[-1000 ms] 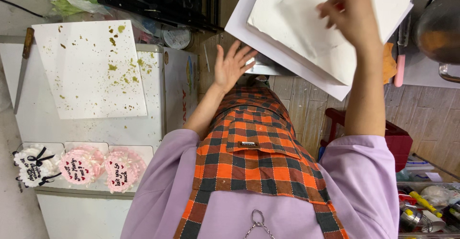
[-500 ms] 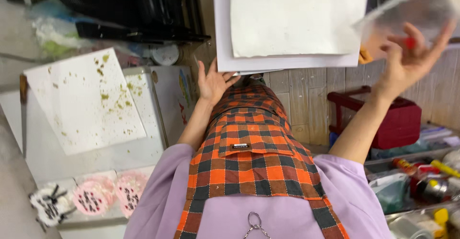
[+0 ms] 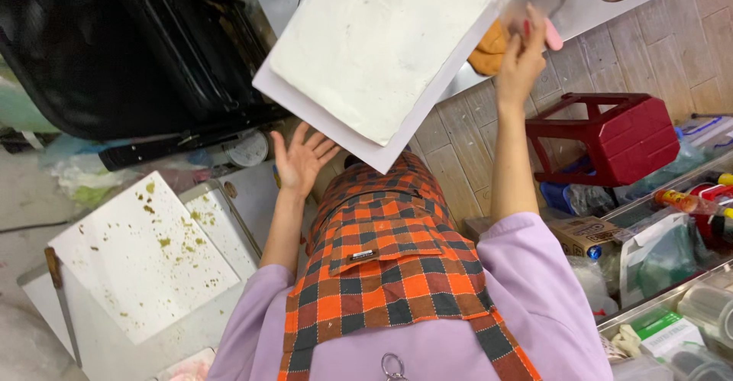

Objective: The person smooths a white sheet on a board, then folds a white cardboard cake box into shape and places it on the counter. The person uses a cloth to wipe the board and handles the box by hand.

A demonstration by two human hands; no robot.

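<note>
At far left, on the table [image 3: 92, 327]: one white sheet [image 3: 145, 255] flecked with green crumbs, lying flat, a thin knife [image 3: 59, 293] along its edge. Next, my left hand [image 3: 301, 159]: grip fully open, palm up, fingers spread, holding nothing, just under the low corner of the white board [image 3: 382, 148], likely ready to steady it. Centre: that board, tilted, carrying a flat white slab [image 3: 378, 45], resting on the steel counter [image 3: 588, 11]. Right: my right hand [image 3: 523, 56], raised, grip closed on a pink-handled scraper [image 3: 538, 3] at the board's edge. Far right: red stool [image 3: 615, 133] on the floor.
</note>
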